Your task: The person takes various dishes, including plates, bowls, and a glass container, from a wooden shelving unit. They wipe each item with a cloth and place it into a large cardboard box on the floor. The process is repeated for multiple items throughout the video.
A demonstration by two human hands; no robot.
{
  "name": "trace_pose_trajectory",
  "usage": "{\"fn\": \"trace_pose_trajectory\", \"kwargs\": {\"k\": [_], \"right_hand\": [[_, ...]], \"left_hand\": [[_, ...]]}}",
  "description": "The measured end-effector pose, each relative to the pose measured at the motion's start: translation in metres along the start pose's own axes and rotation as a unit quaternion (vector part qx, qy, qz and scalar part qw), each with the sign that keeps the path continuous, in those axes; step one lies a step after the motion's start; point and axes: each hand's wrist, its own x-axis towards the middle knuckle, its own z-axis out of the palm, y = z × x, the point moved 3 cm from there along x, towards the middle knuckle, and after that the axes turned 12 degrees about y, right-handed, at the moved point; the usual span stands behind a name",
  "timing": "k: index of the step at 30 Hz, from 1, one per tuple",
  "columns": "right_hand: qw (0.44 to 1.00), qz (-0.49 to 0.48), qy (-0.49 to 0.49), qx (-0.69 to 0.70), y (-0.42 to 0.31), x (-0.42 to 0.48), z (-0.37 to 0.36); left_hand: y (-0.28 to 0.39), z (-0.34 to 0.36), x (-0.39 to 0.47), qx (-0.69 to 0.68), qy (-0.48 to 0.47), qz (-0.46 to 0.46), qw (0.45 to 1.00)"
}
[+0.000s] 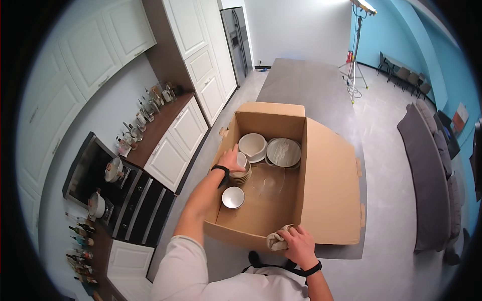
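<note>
My left hand (230,158) reaches into a large open cardboard box (331,195), thumb and fingers spread about the top white bowl of a bowl stack (241,177). Whether it grips that bowl cannot be told. Nearer me, a white bowl (233,197) sits on the box floor. At the far end are a larger white bowl (252,146), resting on other pale dishware, and a stack of grey-patterned plates (283,152). My right hand (300,244) holds a crumpled beige cloth (278,239) at the box's near edge.
The box stands on a long grey table (301,81). Left is a kitchen counter (150,139) with bottles and a stove (128,203) bearing white pots. A lamp stand (356,56) rises beyond the table; a grey sofa (421,180) is to the right.
</note>
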Motion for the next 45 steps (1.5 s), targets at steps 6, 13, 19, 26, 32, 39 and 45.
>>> {"fn": "trace_pose_trajectory", "kwargs": {"k": [6, 13, 19, 26, 32, 39, 45], "right_hand": [[0.999, -0.002, 0.012, 0.042, 0.005, -0.002, -0.005], [0.998, -0.031, 0.015, 0.047, 0.015, -0.007, -0.002], [0.997, -0.042, 0.025, 0.067, 0.024, -0.009, -0.002], [0.994, -0.066, 0.035, 0.076, 0.022, -0.013, 0.001], [0.996, -0.043, 0.028, 0.078, 0.026, -0.009, -0.003], [0.995, -0.039, 0.078, 0.053, 0.015, -0.015, -0.003], [0.946, 0.149, 0.255, 0.131, 0.010, -0.089, 0.028]], "left_hand": [[0.029, -0.002, -0.088, -0.006, -0.175, 0.177, 0.969], [-0.007, 0.039, -0.115, 0.069, -0.226, 0.083, 0.968], [-0.018, 0.063, -0.114, 0.027, -0.183, 0.027, 0.982], [-0.040, 0.073, -0.118, 0.054, -0.133, 0.032, 0.989], [0.075, 0.027, -0.156, -0.053, -0.151, 0.122, 0.980], [0.243, -0.070, -0.255, -0.305, 0.008, 0.160, 0.939], [0.303, -0.070, -0.280, -0.463, 0.077, 0.208, 0.858]]}}
